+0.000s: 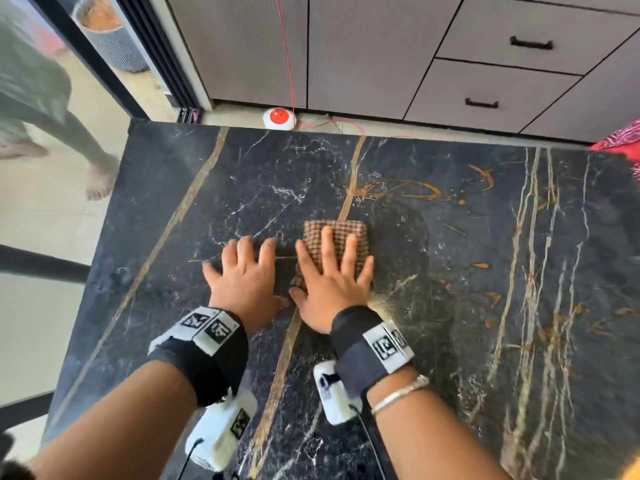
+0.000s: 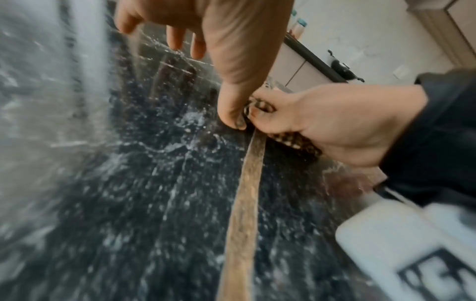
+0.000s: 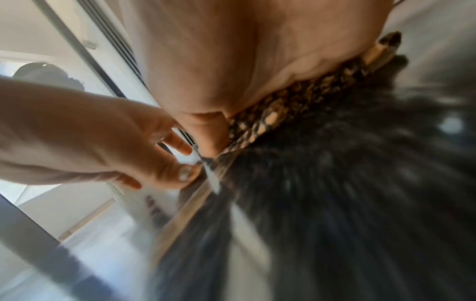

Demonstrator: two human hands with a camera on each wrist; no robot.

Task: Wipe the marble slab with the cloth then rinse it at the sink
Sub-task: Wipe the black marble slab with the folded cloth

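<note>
A black marble slab [image 1: 450, 306] with gold and white veins fills the head view. Orange streaks of spilled liquid [image 1: 415, 192] lie on it beyond the hands. A folded brown checked cloth [image 1: 349, 230] lies flat near the slab's middle. My right hand [image 1: 332, 271] presses on it with straight, spread fingers. My left hand [image 1: 246, 271] lies flat on the bare slab just left of the cloth, fingers spread, thumb near the right thumb. In the right wrist view the cloth [image 3: 270, 118] shows under my palm. The left wrist view shows the cloth's edge [image 2: 296, 142] under the right hand.
A white device with a red button [image 1: 278, 117] and a red wire sits at the slab's far edge. Grey cabinet drawers [image 1: 502, 64] stand behind it. Another person's bare feet [image 1: 100, 178] are on the floor to the left. Red fabric [image 1: 620, 143] lies at the right edge.
</note>
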